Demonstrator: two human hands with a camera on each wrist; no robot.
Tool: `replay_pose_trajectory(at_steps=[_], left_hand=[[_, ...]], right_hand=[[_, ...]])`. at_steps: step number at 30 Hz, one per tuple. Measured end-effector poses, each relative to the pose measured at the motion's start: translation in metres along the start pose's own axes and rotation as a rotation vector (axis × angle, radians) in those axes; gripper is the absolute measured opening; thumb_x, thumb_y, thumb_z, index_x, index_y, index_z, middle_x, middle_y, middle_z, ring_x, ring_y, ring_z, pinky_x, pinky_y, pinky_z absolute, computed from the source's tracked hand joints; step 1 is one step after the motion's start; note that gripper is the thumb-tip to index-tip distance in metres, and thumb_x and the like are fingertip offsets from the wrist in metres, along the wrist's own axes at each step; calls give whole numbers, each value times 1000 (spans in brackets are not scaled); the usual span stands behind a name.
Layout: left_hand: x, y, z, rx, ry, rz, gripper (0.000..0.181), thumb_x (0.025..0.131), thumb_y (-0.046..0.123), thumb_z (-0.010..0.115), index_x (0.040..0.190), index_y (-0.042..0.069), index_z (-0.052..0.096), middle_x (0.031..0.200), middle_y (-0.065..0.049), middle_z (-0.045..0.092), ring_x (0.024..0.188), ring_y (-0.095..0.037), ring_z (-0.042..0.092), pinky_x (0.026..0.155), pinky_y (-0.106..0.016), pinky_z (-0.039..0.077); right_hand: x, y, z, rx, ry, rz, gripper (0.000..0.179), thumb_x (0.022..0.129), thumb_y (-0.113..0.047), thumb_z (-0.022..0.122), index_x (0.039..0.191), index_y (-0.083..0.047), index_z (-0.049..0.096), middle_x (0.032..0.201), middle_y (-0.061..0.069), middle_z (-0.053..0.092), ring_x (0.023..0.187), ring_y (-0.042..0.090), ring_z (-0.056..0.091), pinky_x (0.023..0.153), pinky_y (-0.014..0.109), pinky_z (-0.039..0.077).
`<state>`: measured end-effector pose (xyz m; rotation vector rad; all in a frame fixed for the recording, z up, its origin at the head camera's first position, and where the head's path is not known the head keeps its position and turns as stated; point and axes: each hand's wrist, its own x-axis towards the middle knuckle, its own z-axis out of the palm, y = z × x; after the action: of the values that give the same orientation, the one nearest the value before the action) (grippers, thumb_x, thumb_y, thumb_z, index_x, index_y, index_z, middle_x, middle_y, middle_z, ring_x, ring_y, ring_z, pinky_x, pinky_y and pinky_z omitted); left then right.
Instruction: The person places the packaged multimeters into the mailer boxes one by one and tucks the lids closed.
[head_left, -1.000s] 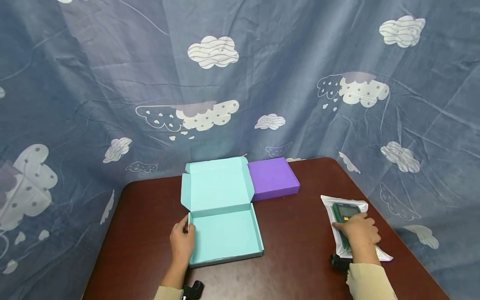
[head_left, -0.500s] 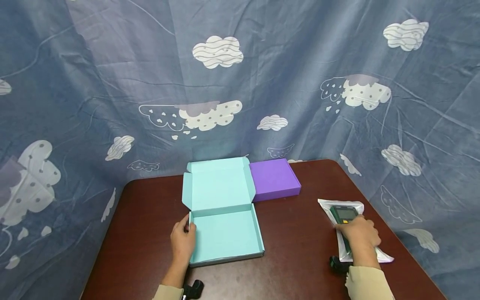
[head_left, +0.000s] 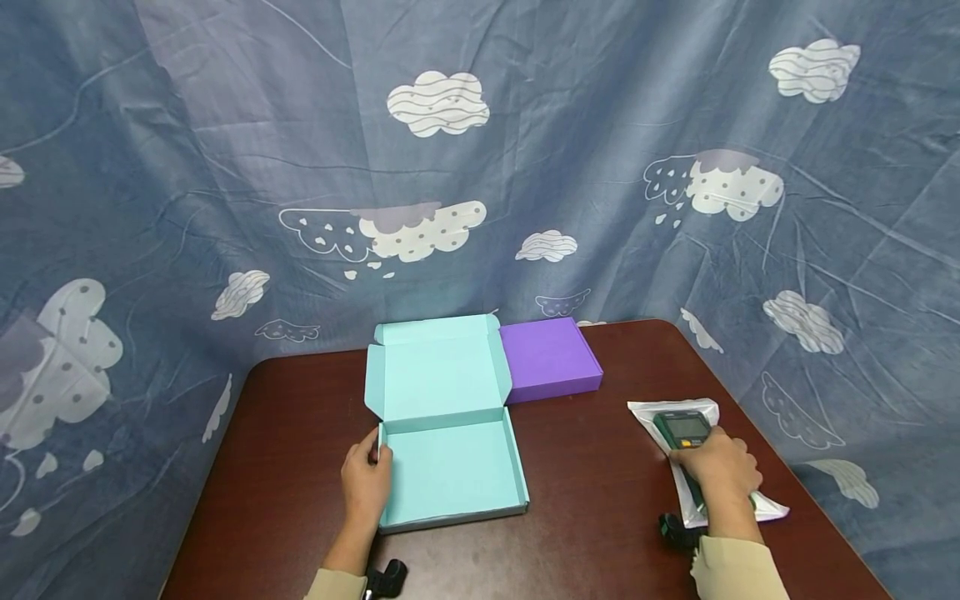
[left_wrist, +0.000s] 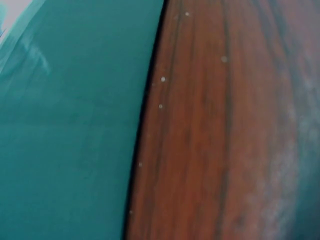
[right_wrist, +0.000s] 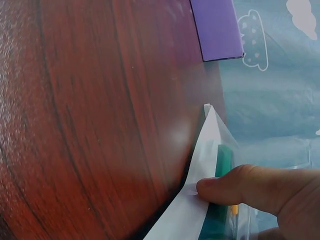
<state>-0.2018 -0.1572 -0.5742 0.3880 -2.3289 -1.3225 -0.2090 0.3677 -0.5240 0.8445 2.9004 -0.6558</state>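
Observation:
A light teal cardboard box (head_left: pixel 450 475) sits on the table with its lid (head_left: pixel 442 367) folded back. At its left wall is my left hand (head_left: pixel 365 483), holding the edge between thumb and fingers. In the left wrist view only the box's side (left_wrist: pixel 75 125) shows, without the hand. On the right, my right hand (head_left: pixel 718 467) grips a green digital multimeter (head_left: pixel 684 427) with a grey screen and yellow button, packed in a clear and white plastic bag (head_left: pixel 645 411). The right wrist view has the thumb (right_wrist: pixel 235 186) pressing the bag's edge (right_wrist: pixel 207 145); the other fingers are mostly hidden.
A closed purple box (head_left: pixel 549 358) lies behind, against the teal lid's right flap. The dark red-brown wooden table (head_left: pixel 585 475) ends at a blue curtain (head_left: pixel 570 167) printed with clouds.
The multimeter's bag has turned, its far end swinging left and slightly toward me under my right hand. My left hand stays on the teal box. The head view shifted slightly.

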Motion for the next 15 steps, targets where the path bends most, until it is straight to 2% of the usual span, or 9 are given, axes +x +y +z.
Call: replay_pose_trajectory(at_steps=[15], left_hand=[[0,0,0,10,-9,-9,35,94,3,61,127,-4,70,79,-7,50,72,-21,42,66,-36,35]], right_hand=[[-21,-17,-13,13,-23,-109,90,76,-40,83,137,13,43,113,42,51,101,61,52,76,68,41]])
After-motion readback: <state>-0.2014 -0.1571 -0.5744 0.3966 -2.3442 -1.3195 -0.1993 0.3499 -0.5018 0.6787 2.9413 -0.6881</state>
